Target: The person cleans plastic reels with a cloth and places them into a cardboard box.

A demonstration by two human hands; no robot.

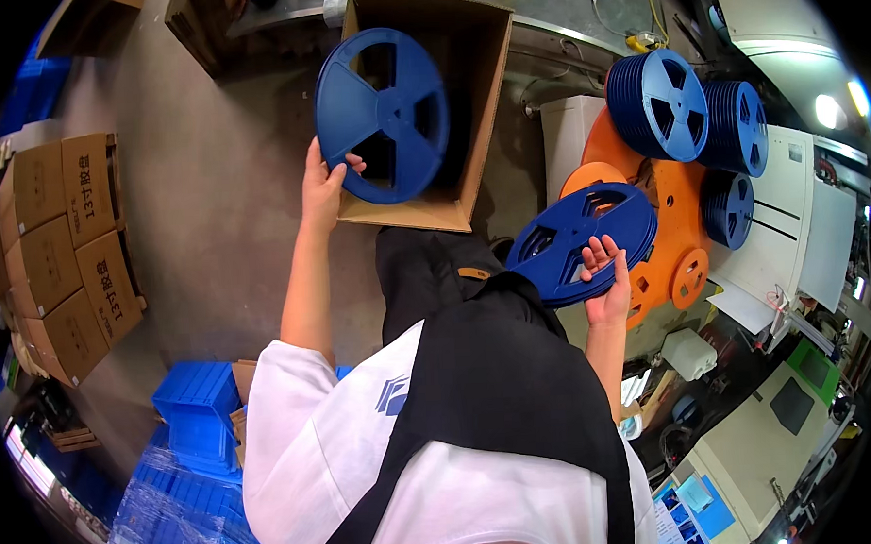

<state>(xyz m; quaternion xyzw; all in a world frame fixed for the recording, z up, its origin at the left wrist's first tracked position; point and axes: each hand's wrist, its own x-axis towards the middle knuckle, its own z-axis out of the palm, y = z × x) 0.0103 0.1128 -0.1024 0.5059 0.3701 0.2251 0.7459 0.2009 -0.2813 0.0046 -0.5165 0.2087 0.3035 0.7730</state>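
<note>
My left hand (323, 187) grips the lower left rim of a blue plastic reel (389, 107), its thumb on the face and fingertips showing through a cut-out. That reel is held over an open cardboard box (487, 124), whose inside is partly hidden behind it. On my right, a few more blue reels (562, 226) lie together, tilted, next to the orange round table. My right hand (606, 282) is closed round their near edge, with its fingers through an opening in the top reel.
Several stacks of blue reels (674, 101) stand on the orange round table (683, 198). Brown cartons (61, 254) are piled on a pallet at the left. Blue crates (196, 404) stand behind me to the left. A metal workbench (579, 8) runs beyond the box.
</note>
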